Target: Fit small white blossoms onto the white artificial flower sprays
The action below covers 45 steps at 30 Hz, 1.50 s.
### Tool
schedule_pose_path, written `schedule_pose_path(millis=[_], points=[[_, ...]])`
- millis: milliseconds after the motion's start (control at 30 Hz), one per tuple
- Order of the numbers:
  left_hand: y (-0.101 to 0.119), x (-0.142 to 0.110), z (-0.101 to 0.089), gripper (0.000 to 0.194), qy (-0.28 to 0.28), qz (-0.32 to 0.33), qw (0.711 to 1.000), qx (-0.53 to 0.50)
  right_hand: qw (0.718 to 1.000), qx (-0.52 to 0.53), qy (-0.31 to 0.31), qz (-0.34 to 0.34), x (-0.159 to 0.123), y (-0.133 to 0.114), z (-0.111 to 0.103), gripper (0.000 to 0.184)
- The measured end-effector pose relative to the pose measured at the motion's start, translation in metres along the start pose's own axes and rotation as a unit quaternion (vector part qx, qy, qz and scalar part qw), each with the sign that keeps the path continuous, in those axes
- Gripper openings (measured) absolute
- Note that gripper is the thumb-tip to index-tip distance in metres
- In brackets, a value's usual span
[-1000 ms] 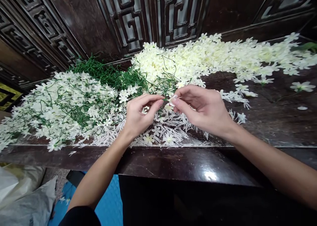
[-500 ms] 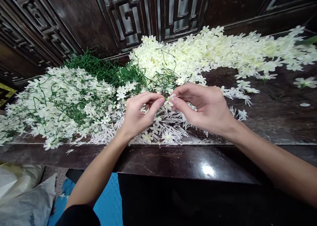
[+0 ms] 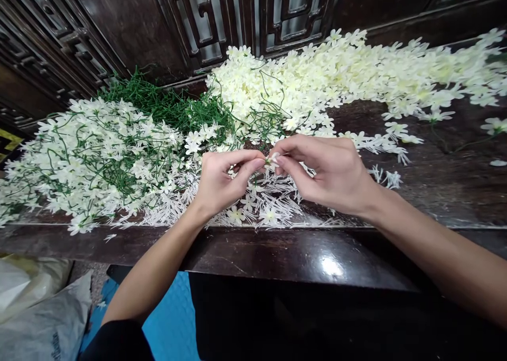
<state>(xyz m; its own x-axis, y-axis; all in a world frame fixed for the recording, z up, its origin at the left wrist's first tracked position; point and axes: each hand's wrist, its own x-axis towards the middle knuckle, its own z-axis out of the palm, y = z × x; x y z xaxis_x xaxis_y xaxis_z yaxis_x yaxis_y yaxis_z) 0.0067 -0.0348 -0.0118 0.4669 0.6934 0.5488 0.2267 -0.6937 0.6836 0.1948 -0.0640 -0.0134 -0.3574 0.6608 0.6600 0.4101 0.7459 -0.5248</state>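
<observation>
A small white flower (image 3: 273, 159) was held above the counter (image 3: 451, 189), between the two hands; its green end was pinched by the fingers of the left hand (image 3: 224, 180), its petals by those of the right hand (image 3: 330, 172) (the exact contact was partly hidden). Pale yellow blossoms (image 3: 356, 78) were heaped behind, with green stems (image 3: 166, 103) tangled beside them and stemmed white flowers (image 3: 91, 150) piled at the left

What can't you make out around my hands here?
In the head view:
Held flower: partly covered by the right hand.
Left hand: other fingers hidden behind its thumb and index finger.
Lone flower: cut off by the right edge.
Grey bag: cut off by the bottom edge; print too blurred to read.
</observation>
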Motion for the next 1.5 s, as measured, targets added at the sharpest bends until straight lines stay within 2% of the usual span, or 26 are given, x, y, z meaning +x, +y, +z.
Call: schedule_pose_path(millis=[300, 600, 800, 933, 1167, 1300, 1500], points=[[-0.003, -0.004, 0.004, 0.008, 0.027, -0.022, 0.998, -0.049, 0.998, -0.046, 0.021, -0.028, -0.001, -0.002, 0.003, 0.019], [0.000, -0.007, 0.010, 0.015, 0.054, 0.068, 0.996, 0.008, 0.999, -0.025, 0.024, 0.032, -0.003, -0.004, 0.005, 0.016], [0.008, -0.007, 0.011, 0.012, 0.066, -0.033, 0.997, -0.032, 0.994, 0.028, 0.032, 0.097, -0.002, -0.008, 0.001, 0.010], [0.009, -0.006, 0.009, 0.012, 0.060, -0.051, 0.996, -0.041, 0.994, 0.006, 0.030, 0.102, -0.003, -0.009, 0.000, 0.011], [0.007, -0.008, 0.010, 0.014, 0.064, -0.023, 0.998, 0.007, 0.998, -0.009, 0.038, 0.043, -0.005, -0.004, 0.003, 0.016], [0.005, -0.009, 0.011, 0.015, 0.070, 0.008, 0.997, 0.020, 0.998, -0.021, 0.039, 0.049, -0.006, -0.005, 0.005, 0.015], [0.004, -0.009, 0.011, 0.019, 0.071, 0.070, 0.991, 0.093, 0.998, -0.021, 0.032, 0.054, -0.006, -0.008, 0.004, 0.018]])
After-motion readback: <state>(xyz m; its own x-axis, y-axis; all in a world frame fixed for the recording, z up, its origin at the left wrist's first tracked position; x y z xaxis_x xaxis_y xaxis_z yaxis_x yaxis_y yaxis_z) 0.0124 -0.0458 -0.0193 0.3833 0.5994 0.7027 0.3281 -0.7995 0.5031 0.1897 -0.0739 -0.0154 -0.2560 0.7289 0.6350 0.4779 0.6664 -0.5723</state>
